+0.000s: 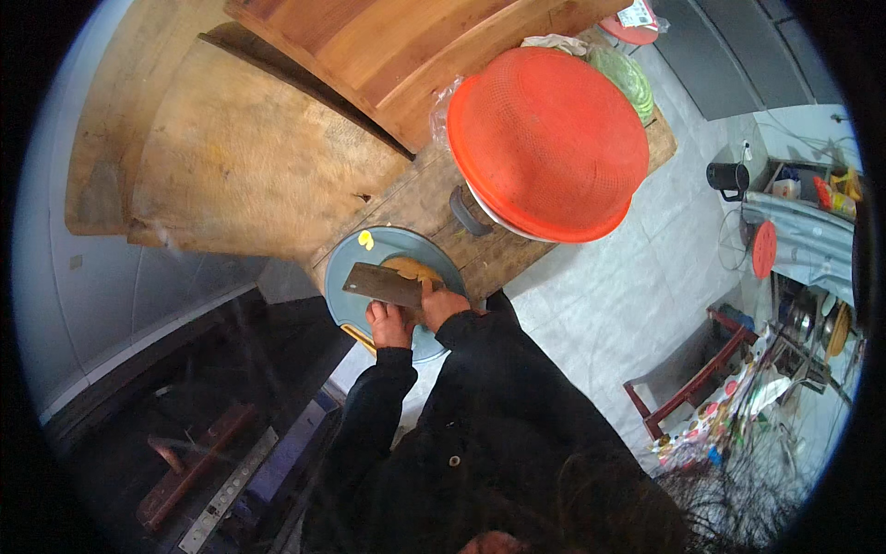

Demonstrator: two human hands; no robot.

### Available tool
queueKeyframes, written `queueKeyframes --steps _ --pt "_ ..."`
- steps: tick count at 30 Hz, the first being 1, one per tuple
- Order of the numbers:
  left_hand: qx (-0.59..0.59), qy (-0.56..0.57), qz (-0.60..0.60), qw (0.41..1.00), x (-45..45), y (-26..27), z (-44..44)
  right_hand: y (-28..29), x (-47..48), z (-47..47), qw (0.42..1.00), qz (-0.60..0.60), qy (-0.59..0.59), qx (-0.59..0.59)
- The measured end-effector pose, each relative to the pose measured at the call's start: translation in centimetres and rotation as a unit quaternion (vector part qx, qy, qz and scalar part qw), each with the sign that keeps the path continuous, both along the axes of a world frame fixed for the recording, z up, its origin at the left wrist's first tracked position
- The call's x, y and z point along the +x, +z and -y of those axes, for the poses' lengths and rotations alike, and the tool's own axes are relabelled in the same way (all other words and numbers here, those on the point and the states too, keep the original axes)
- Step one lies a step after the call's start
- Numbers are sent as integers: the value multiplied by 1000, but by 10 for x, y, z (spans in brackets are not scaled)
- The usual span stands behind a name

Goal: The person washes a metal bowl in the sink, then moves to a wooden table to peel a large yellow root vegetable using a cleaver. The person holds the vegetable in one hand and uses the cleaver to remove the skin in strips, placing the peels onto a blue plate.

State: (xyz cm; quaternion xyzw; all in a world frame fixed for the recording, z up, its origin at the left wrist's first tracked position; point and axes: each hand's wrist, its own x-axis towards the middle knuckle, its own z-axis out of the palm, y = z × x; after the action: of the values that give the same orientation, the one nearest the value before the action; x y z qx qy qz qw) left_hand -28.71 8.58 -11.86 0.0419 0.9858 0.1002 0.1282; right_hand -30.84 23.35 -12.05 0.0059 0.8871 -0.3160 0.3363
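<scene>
A round grey-blue cutting board (340, 277) with a yellow handle (358, 338) lies at the near end of a wooden bench. My right hand (443, 306) grips a wide-bladed cleaver (381, 282), held over the board. Just beyond the blade is a heap of tan, sliced-looking food (410, 267), partly covered by it. My left hand (389, 325) rests at the blade's near side, fingers bent; whatever lies under them is hidden. A small bright yellow piece (365, 239) sits near the board's far edge.
An upturned red plastic colander (554, 138) covers a white-rimmed vessel with a dark handle (469, 211) on the wooden bench (443, 180). A large wooden board (270, 152) stands to the left. At right are a black mug (727, 179) and a dark red wooden frame (692, 377).
</scene>
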Motion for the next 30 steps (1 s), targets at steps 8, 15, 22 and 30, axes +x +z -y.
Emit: queueKeyframes --steps 8,15,22,30 --pt "16 -7 -12 1000 -7 10 -6 -7 -29 -12 999 36 -28 20" --pt "22 25 50 998 -4 6 0 15 -15 -37 992 116 57 -9" --pt "50 32 43 997 -5 14 2 26 -24 -35 989 120 89 -5" --pt "55 -23 28 998 -13 10 1 -37 -47 -11 991 126 37 15"
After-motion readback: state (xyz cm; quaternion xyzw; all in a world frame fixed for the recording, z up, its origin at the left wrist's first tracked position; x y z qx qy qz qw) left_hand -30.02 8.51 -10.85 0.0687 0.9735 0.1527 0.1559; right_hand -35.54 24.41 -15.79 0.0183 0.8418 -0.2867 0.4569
